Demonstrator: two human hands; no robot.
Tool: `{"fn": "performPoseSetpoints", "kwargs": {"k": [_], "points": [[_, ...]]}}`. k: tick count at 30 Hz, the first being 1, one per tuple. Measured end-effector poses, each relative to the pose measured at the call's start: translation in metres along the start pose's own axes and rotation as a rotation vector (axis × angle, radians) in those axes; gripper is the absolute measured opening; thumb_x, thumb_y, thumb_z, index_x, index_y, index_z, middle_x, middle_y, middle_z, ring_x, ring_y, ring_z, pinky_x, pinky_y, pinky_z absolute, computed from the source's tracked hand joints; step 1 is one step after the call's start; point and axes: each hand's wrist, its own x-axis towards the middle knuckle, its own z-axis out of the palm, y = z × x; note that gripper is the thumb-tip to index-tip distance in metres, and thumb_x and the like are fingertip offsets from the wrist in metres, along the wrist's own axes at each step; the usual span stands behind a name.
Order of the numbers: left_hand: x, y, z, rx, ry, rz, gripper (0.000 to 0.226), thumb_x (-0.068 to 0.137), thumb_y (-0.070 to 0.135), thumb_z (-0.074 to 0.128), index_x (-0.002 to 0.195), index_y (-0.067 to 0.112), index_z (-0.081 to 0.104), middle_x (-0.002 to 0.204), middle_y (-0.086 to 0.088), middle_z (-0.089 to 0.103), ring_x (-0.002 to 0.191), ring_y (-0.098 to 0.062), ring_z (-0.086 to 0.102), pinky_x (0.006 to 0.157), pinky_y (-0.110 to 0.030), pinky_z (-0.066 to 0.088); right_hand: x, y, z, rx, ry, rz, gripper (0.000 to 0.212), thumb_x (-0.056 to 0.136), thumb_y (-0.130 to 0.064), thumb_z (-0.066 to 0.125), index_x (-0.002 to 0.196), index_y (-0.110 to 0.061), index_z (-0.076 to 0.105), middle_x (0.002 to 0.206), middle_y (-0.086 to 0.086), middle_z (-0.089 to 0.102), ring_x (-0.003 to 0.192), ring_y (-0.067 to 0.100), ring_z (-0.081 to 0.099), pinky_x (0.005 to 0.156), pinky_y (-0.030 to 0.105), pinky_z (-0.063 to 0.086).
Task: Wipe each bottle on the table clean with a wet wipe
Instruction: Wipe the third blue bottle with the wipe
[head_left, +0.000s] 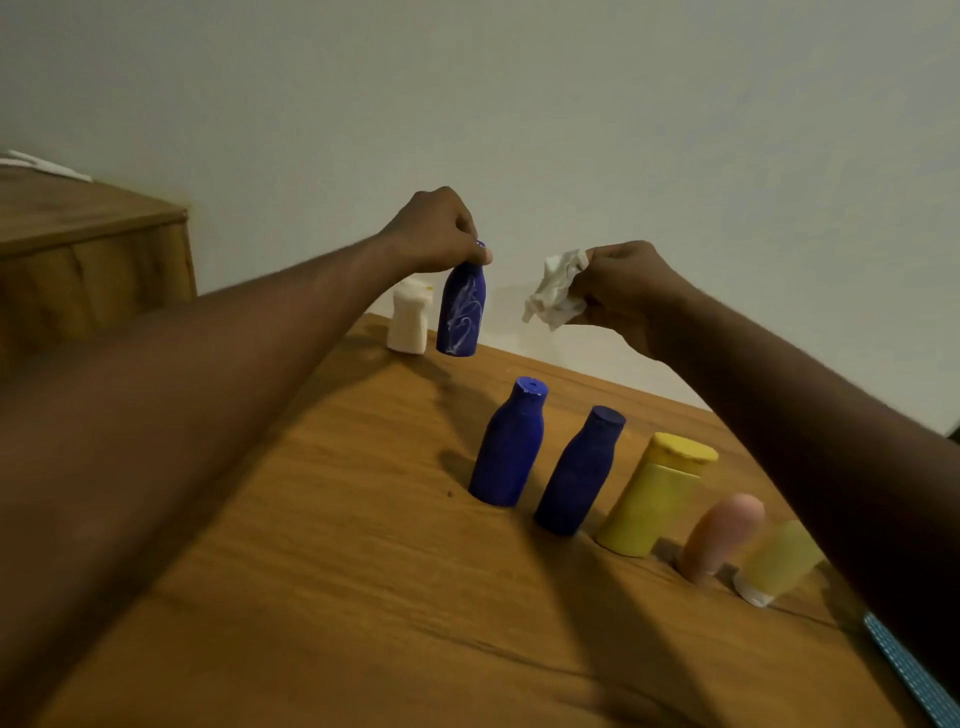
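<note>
Left forearm (208, 364) is stretched over the table (337, 519), a blue bottle (462, 312) is pinched by its cap in the left hand (436, 234), and a crumpled wipe (553, 293) is gripped in the right hand (618, 283) just beside it, presumably to be pressed against its side next.

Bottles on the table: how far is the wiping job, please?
Done: maybe the white bottle, standing apart at the far edge; I cannot confirm. In hand: the left hand grips the streaked blue bottle by its cap, the right hand holds the crumpled wipe beside it, not touching. Left: the row of two plain blue bottles, yellow bottle, pink bottle and yellowish tube.
</note>
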Motion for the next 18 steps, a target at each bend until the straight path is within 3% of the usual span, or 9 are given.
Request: {"fn": "performPoseSetpoints", "kwargs": {"k": [8,11,13,18], "points": [[-0.070,0.039,-0.062,0.003,0.069,-0.022,0.029,0.081,0.032,0.087,0.097,0.008,0.079,0.094,-0.003,0.077,0.087,-0.015,0.073,0.078,-0.031,0.061,-0.065,-0.024,0.012,0.029,-0.002,-0.059,0.022,0.095,0.012,0.052,0.109,0.010,0.069,0.106,0.023,0.072,0.081,0.026,0.076,0.061,0.027,0.061],[-0.103,0.051,-0.076,-0.002,0.081,-0.050,0.031,0.080,0.034,0.088,0.096,0.010,0.078,0.092,-0.001,0.076,0.083,-0.013,0.073,0.069,-0.028,0.060,-0.092,-0.030,0.023,0.023,0.015,-0.096,0.020,0.095,0.009,0.055,0.097,-0.002,0.072,0.103,0.020,0.073,0.089,0.030,0.076,0.069,0.034,0.065],[-0.131,0.060,-0.080,-0.041,0.077,-0.074,0.032,0.079,0.037,0.089,0.095,0.012,0.077,0.090,0.001,0.077,0.082,-0.013,0.074,0.070,-0.033,0.063,-0.115,-0.027,0.028,0.015,0.028,-0.113,0.021,0.094,0.008,0.058,0.092,-0.007,0.073,0.099,0.018,0.074,0.090,0.031,0.076,0.076,0.041,0.066],[-0.194,0.079,-0.075,-0.107,0.054,-0.087,0.030,0.080,0.037,0.087,0.092,0.011,0.076,0.086,0.001,0.077,0.078,-0.009,0.075,0.072,-0.039,0.066,-0.165,-0.011,0.041,-0.025,0.057,-0.154,0.026,0.089,0.011,0.057,0.092,-0.006,0.077,0.096,0.018,0.075,0.093,0.034,0.074,0.080,0.050,0.064]]}}
